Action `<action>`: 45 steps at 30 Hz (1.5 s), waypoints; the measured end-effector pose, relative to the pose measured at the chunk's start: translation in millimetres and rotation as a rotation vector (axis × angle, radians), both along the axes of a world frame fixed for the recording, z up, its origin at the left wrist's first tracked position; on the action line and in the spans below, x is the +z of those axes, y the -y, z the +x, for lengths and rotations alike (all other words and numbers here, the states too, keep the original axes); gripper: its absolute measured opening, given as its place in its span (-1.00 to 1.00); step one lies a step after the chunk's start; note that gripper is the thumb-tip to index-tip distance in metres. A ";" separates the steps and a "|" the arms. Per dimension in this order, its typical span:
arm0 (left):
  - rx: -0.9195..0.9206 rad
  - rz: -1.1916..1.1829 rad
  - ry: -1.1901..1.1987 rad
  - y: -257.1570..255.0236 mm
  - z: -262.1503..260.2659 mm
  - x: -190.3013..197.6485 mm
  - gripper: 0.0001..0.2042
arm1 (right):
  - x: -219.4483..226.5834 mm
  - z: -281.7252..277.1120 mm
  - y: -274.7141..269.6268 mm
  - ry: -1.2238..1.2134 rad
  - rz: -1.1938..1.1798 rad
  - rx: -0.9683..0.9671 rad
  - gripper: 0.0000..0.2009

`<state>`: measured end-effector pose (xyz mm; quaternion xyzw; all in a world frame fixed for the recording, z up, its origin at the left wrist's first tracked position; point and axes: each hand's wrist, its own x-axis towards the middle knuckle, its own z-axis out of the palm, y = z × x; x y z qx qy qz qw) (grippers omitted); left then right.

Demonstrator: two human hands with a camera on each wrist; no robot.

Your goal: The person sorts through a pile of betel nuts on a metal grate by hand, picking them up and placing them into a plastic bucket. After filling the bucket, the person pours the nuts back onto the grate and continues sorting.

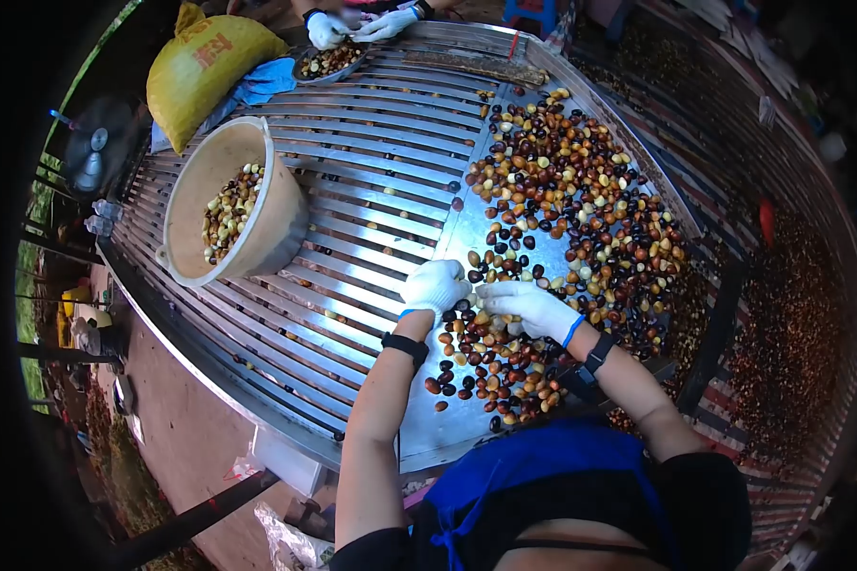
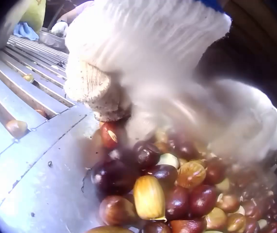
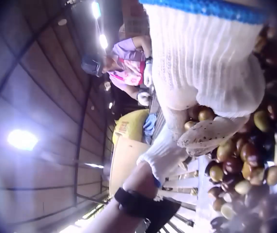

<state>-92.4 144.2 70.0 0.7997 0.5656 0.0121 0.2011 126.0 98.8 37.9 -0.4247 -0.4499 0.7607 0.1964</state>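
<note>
Glossy oval nuts or seeds (image 1: pixel 581 190), brown, yellow and near black, lie heaped on a smooth metal sheet (image 1: pixel 428 414). My left hand (image 1: pixel 436 285), in a white knitted glove, is at the left edge of the nearer pile with its fingers curled. In the left wrist view its fingertips are right at a red-brown nut (image 2: pixel 109 135); I cannot tell what lies inside that hand. My right hand (image 1: pixel 533 306), gloved too, reaches over the pile close to the left one. The right wrist view shows it holding a few small nuts (image 3: pixel 205 114) between bent fingers and thumb.
A pale bucket (image 1: pixel 274 205) part-filled with lighter nuts stands on the slatted metal top (image 1: pixel 371 143) at left. Behind it are a yellow sack (image 1: pixel 209 67) and a blue cloth (image 1: pixel 265 81). Across the table another person's gloved hands (image 1: pixel 327 31) work at a nut-filled bowl (image 1: pixel 354 65).
</note>
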 end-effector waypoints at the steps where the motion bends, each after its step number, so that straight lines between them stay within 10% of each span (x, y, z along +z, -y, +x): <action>1: 0.270 -0.303 0.315 5.0 -7.8 6.6 -0.81 | -4.6 10.2 -4.7 -0.135 -0.079 -0.169 -0.61; 3: 0.608 -0.647 0.874 20.3 -32.7 -16.9 -0.77 | 2.7 32.5 -14.1 -0.243 -0.159 -0.400 -0.63; 8: 0.529 -0.809 1.949 75.3 -70.5 -52.5 -0.92 | -9.0 70.6 -22.7 -0.369 -0.156 -0.582 -0.63; 13: 0.443 -0.879 1.911 82.9 -77.6 -67.6 -0.81 | 40.8 -5.2 -14.6 0.056 0.176 -0.104 -0.66; 16: 0.567 -0.690 2.106 83.2 -64.7 -61.6 -0.68 | 10.3 -51.1 -8.0 0.770 1.220 0.292 -0.67; 20: 0.435 -0.824 2.273 87.6 -71.3 -37.6 -0.50 | 11.3 -55.0 -2.1 0.887 1.146 0.405 -0.70; 22: 0.389 -0.829 2.222 88.3 -75.9 -42.1 -0.53 | -1.6 -31.7 -16.5 0.586 1.246 0.233 -0.68; 23: 0.399 -0.824 2.177 89.7 -77.0 -46.2 -0.54 | 50.7 -23.7 -13.8 0.464 0.500 0.228 -0.69; 26: 0.374 -0.849 2.143 93.0 -77.3 -40.1 -0.58 | 5.4 31.6 -19.3 -0.335 -0.125 -0.241 -0.70; 28: 0.535 -0.766 1.879 91.1 -77.6 -35.6 -0.62 | 37.4 47.0 -3.8 -0.430 -0.251 -0.438 -0.70; 33: 0.640 -0.635 1.324 92.0 -72.8 -17.0 -0.72 | 25.4 42.7 -6.0 -0.196 -0.099 -0.284 -0.71; 36: 0.650 -0.552 0.808 94.9 -58.8 -0.7 -0.76 | 27.2 6.5 -0.4 0.621 0.963 0.132 -0.84; 38: 0.592 -0.488 0.665 99.2 -55.0 -2.6 -0.74 | 6.0 -10.8 5.2 0.882 1.164 0.208 -0.86; 45: 0.053 0.260 0.101 107.0 -33.5 -29.6 -0.84 | 19.2 -9.4 4.6 1.028 1.093 0.357 -0.83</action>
